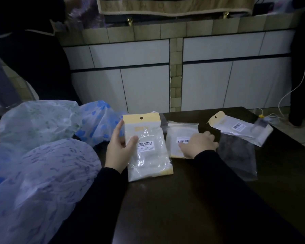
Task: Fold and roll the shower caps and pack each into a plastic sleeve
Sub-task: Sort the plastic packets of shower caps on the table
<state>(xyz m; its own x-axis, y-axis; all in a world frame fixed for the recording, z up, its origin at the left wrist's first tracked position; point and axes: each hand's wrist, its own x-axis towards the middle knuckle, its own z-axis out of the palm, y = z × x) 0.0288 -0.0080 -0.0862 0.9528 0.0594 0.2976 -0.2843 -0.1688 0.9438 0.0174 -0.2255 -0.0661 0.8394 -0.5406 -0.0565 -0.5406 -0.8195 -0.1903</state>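
The left hand (119,147) grips a plastic sleeve (147,148) with a yellow header, thumb on its front, holding it upright over the dark desk (192,199). The right hand (199,145) rests with relaxed fingers on a second sleeve (179,138) lying flat just beside it. A third sleeve (236,129) lies further right. 3 puffed shower caps (42,173) are piled at the left.

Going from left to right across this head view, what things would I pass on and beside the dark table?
Puffy shower caps → left hand holding a yellow-topped sleeve → right hand on a flat sleeve → clear bag → tilted yellow-topped sleeve.
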